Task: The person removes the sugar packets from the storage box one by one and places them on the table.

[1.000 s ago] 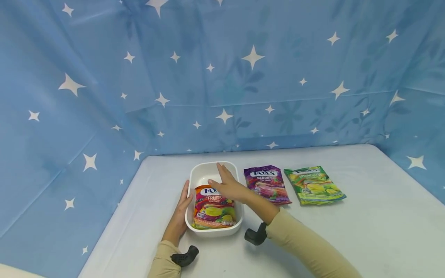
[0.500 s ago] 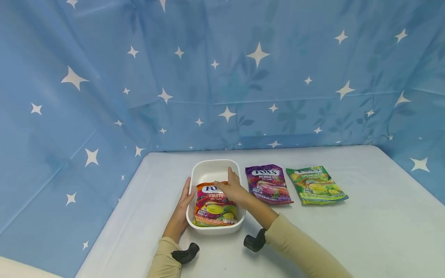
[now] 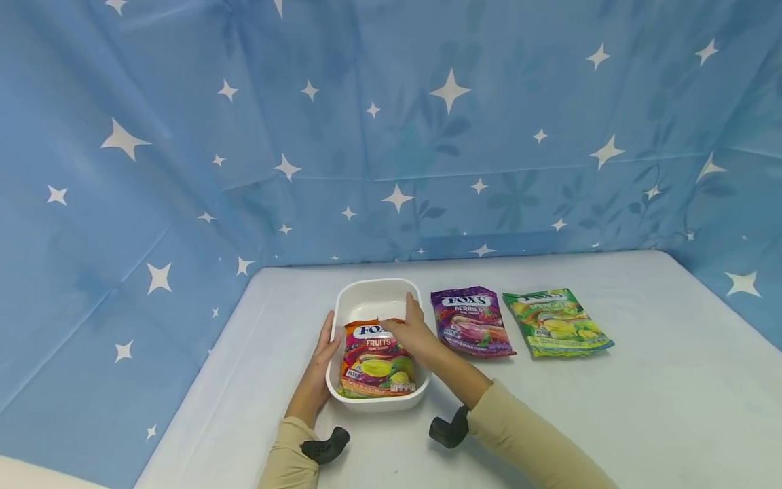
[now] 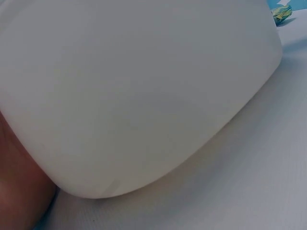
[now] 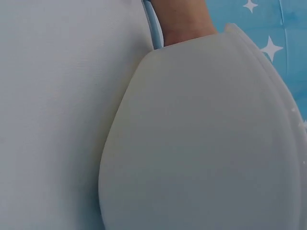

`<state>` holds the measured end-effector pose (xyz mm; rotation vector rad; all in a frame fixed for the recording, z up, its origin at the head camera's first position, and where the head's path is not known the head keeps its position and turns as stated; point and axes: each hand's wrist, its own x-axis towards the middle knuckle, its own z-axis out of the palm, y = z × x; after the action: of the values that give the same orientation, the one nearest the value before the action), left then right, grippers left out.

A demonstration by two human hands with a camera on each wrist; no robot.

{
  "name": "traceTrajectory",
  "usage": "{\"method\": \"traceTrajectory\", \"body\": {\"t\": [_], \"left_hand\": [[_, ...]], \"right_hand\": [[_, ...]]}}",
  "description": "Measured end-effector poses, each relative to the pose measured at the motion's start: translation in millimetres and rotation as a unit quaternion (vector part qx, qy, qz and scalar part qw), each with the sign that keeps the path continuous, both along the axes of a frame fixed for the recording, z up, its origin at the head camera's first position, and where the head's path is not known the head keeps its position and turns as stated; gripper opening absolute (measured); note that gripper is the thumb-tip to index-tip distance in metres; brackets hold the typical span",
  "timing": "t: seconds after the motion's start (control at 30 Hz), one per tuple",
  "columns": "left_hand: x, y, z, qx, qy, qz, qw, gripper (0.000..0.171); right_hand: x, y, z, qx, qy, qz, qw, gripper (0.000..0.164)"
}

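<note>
A white rounded box (image 3: pixel 375 406) holds an orange-red candy packet marked Fruits (image 3: pixel 375 367). My left hand (image 3: pixel 314 380) lies along the box's outer left wall, fingers straight and thumb tip at the rim. It also shows at the top of the right wrist view, beside the wall. My right hand (image 3: pixel 417 339) reaches over the right rim into the box. Its thumb overlaps the top of the packet and its index finger points towards the back wall. The remaining right fingers are hidden. Both wrist views are mostly filled by the box's outer wall (image 4: pixel 144 105).
Right of the box lies a purple Berries candy packet (image 3: pixel 469 322), with a green candy packet (image 3: pixel 557 324) beyond it. All stand on a table with a white cloth (image 3: pixel 660 380). A blue star-patterned curtain (image 3: pixel 342 170) hangs behind and at the sides.
My right hand has lowered into the box and drawn slightly back, its thumb now over the packet's top. The left hand keeps its place at the wall. The head view has shifted slightly.
</note>
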<state>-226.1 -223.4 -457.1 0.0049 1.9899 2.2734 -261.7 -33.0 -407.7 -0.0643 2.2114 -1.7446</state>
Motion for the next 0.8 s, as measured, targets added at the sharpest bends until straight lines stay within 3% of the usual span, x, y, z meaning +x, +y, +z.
{"method": "traceTrajectory", "body": {"t": [0.33, 0.57, 0.8], "left_hand": [[-0.4, -0.7, -3.7, -0.001, -0.005, 0.007, 1.0, 0.056], [-2.0, 0.9, -5.2, -0.009, -0.005, 0.01, 0.9999, 0.057], [-2.2, 0.4, -5.3, -0.013, -0.004, 0.008, 0.9999, 0.058]], "right_hand": [[1.1, 4.4, -2.1, -0.067, -0.023, -0.021, 0.997, 0.09], [-1.2, 10.8, -3.8, -0.121, -0.037, 0.059, 0.99, 0.075], [-2.2, 9.8, -2.8, -0.114, -0.045, 0.085, 0.989, 0.072]]}}
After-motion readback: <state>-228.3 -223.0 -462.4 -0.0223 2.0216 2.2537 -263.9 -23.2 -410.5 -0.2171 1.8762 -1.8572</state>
